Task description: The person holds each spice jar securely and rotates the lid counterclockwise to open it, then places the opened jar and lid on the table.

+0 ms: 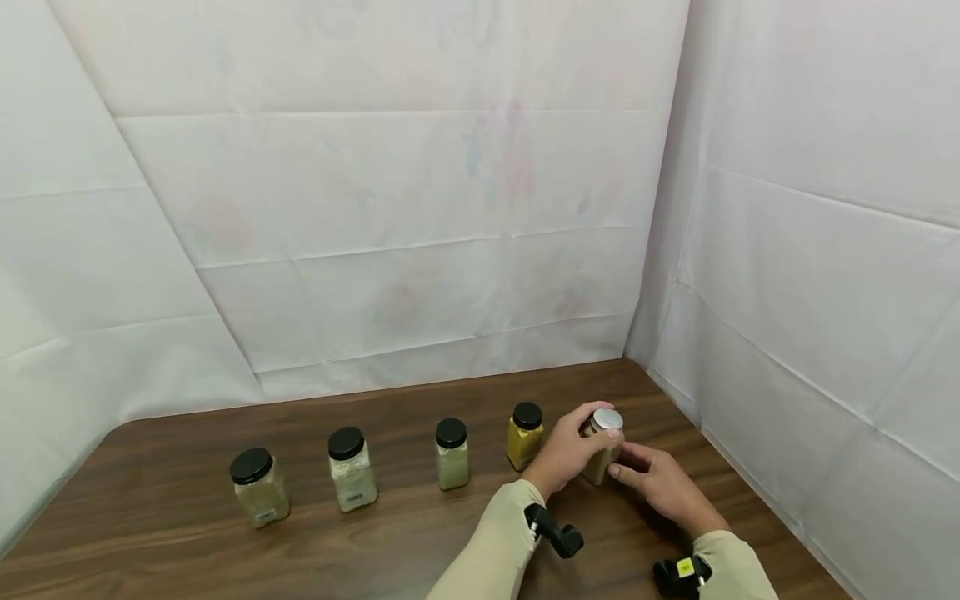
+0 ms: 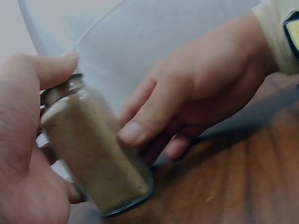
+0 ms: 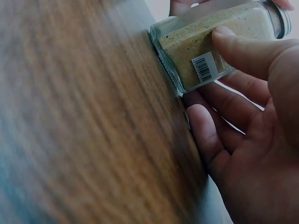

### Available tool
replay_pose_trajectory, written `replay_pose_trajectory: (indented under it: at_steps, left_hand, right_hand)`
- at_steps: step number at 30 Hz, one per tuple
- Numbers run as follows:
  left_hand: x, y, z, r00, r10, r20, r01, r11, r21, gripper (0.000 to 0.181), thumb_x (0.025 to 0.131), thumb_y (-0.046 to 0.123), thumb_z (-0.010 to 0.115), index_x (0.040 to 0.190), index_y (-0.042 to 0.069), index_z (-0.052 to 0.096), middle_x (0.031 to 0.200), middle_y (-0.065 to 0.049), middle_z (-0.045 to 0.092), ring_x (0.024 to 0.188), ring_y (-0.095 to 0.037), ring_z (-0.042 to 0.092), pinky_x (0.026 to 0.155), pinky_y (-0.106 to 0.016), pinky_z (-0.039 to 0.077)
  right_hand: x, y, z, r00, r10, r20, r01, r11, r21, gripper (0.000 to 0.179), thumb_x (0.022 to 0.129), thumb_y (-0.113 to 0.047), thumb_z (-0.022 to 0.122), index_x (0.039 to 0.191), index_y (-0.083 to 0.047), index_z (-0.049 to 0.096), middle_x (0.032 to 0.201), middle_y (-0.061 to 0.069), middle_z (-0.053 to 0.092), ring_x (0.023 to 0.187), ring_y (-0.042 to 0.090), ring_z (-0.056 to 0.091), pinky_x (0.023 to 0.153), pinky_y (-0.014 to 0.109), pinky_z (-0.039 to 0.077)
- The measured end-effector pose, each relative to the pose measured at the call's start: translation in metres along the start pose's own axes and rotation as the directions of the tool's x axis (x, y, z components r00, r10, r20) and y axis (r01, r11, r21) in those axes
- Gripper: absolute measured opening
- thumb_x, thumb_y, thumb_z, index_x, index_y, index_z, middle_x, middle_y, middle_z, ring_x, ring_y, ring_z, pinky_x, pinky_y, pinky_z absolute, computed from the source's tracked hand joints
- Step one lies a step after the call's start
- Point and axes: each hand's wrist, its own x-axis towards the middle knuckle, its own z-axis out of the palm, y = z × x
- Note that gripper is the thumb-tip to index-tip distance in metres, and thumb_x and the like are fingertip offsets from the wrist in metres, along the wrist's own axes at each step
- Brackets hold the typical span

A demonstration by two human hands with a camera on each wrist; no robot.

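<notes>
A square glass jar of speckled tan powder (image 3: pixel 187 46) with a silver lid (image 1: pixel 607 418) is between both hands at the right of the table. My left hand (image 1: pixel 564 448) grips it near the top, its thumb by the lid in the left wrist view. Lower down, my right hand (image 1: pixel 666 487) holds the jar with the thumb on one face and fingers behind it. A barcode label (image 3: pixel 204 67) shows low on the glass in the right wrist view. Whether the jar's base touches the table is unclear.
Left of the hands, a yellow-filled jar (image 1: pixel 525 442), a pale green one (image 1: pixel 453 467), a whitish one (image 1: pixel 354 482) and a beige one (image 1: pixel 261 500), all black-lidded, stand in a row on the wooden table (image 1: pixel 187 458). White sheeting (image 1: pixel 420 183) rises behind and at both sides.
</notes>
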Motion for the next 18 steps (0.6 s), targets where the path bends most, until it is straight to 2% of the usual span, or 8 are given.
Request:
replay_pose_trajectory:
  at_steps: [3, 6, 10, 13, 18]
  left_hand:
    - [0.005, -0.001, -0.008, 0.996, -0.025, 0.089, 0.028, 0.999, -0.026, 0.042, 0.099, 0.028, 0.066, 0.14, 0.025, 0.057, 0.127, 0.005, 0.061, 0.113, -0.01, 0.059, 0.094, -0.03, 0.048]
    - [0.009, -0.001, -0.014, 0.99, -0.037, 0.134, 0.047, 0.996, -0.071, 0.044, 0.099, 0.024, 0.067, 0.142, 0.022, 0.057, 0.131, 0.002, 0.059, 0.117, -0.011, 0.057, 0.096, -0.03, 0.048]
    - [0.011, 0.0, -0.017, 0.989, -0.041, 0.144, 0.056, 0.993, -0.101, 0.043, 0.098, 0.02, 0.068, 0.14, 0.02, 0.059, 0.132, 0.0, 0.059, 0.118, -0.012, 0.057, 0.095, -0.031, 0.049]
    - [0.013, -0.001, -0.015, 0.989, -0.033, 0.147, 0.048, 0.994, -0.094, 0.042, 0.097, 0.021, 0.07, 0.138, 0.02, 0.06, 0.13, 0.002, 0.059, 0.117, -0.012, 0.057, 0.095, -0.03, 0.049]
    - [0.017, -0.009, -0.013, 0.984, -0.015, 0.179, 0.036, 0.993, -0.114, 0.041, 0.096, 0.022, 0.07, 0.136, 0.021, 0.062, 0.129, 0.004, 0.06, 0.116, -0.011, 0.056, 0.095, -0.03, 0.047]
  right_hand:
    - [0.0, 0.003, 0.003, 1.0, 0.014, -0.008, -0.014, 1.0, -0.012, 0.065, 0.094, -0.038, 0.071, 0.142, 0.001, 0.053, 0.138, 0.018, 0.058, 0.127, 0.035, 0.053, 0.102, 0.053, 0.043]
    - [0.003, 0.002, 0.007, 1.0, 0.016, -0.009, -0.016, 0.999, -0.028, 0.069, 0.093, -0.041, 0.071, 0.145, -0.001, 0.051, 0.142, 0.018, 0.054, 0.131, 0.037, 0.049, 0.104, 0.056, 0.04]
    - [0.006, -0.003, 0.01, 0.999, 0.036, -0.009, -0.037, 0.998, -0.043, 0.072, 0.092, -0.046, 0.072, 0.146, -0.004, 0.05, 0.142, 0.017, 0.054, 0.13, 0.037, 0.05, 0.102, 0.058, 0.041]
    - [0.006, -0.006, 0.011, 0.998, 0.049, -0.046, -0.052, 0.996, -0.069, 0.068, 0.09, -0.047, 0.073, 0.141, -0.006, 0.054, 0.136, 0.014, 0.059, 0.124, 0.034, 0.055, 0.099, 0.056, 0.044]
    - [0.006, -0.002, 0.009, 0.997, 0.02, -0.068, -0.025, 0.997, -0.078, 0.059, 0.09, -0.035, 0.074, 0.137, -0.003, 0.057, 0.13, 0.013, 0.062, 0.118, 0.029, 0.058, 0.098, 0.052, 0.045]
